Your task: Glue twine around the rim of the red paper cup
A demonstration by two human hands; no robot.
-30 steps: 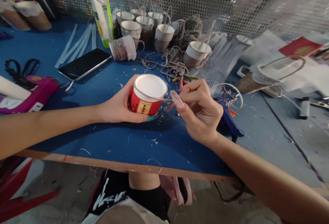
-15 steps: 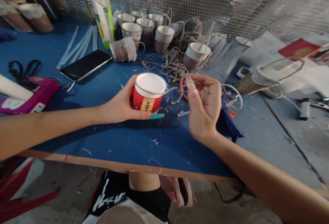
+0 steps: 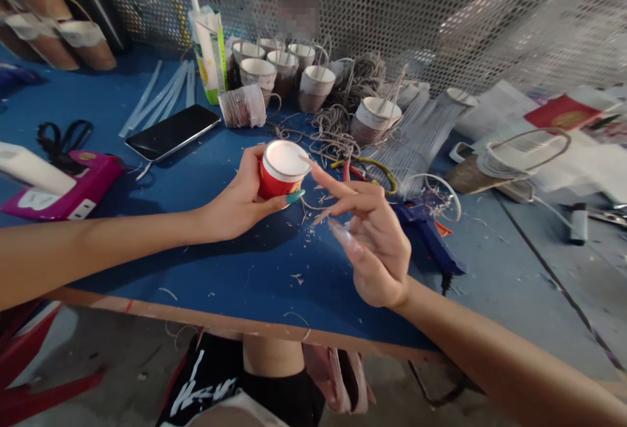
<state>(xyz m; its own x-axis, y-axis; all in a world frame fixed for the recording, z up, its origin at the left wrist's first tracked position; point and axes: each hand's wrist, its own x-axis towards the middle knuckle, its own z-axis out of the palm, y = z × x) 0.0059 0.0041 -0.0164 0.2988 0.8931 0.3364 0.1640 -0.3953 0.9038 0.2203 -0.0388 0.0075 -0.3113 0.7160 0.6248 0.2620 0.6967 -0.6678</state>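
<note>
A red paper cup (image 3: 279, 182) with a white rim and yellow label sits in my left hand (image 3: 240, 195), thumb across its front and fingers behind it. The cup is upright, its opening facing up. My right hand (image 3: 375, 237) is just right of the cup, fingers spread toward it, the index fingertip at or very near the rim; whether it touches, I cannot tell. Nothing shows in that hand. A thin grey cord (image 3: 313, 206) trails below the cup, between the hands. Behind my right hand lies a blue glue gun (image 3: 431, 234).
Several wrapped cups (image 3: 316, 87) and tangled cord (image 3: 337, 130) stand behind. A phone (image 3: 174, 132), drink carton (image 3: 208, 55) and purple device (image 3: 95, 182) are left. At right are a handled basket (image 3: 490, 162) and a white ring (image 3: 453, 195). The table edge (image 3: 220, 320) runs in front.
My right hand has moved left and nearer to me, its fingers spreading out beside the cup. The cord that was by its fingertips now hangs lower. My left hand still holds the cup.
</note>
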